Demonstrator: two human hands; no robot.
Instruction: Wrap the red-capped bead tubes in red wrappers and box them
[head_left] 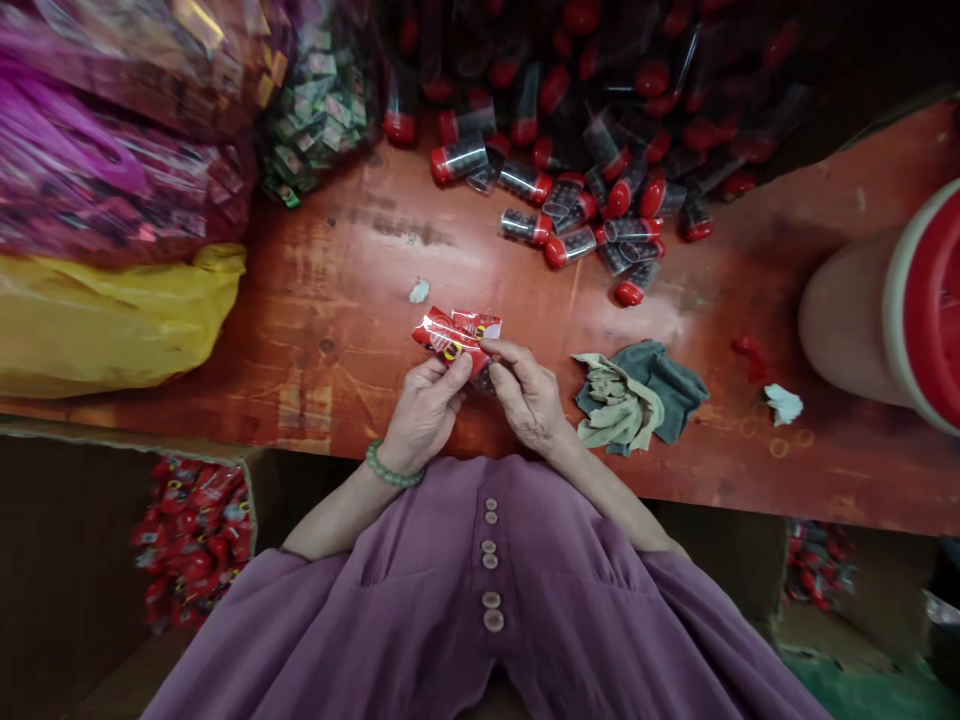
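Left hand (429,405) and right hand (531,398) pinch a shiny red packet (444,334); its print (436,328) seems unreadable.

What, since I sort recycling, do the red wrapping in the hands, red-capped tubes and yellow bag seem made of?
Red wrapping: probably thin, glossy plastic film, by its bright highlights.
Red-capped tubes: likely clear, shiny plastic, being see-through, though glass is possible.
Yellow bag: apparently thin plastic with a slight sheen, by its creases.
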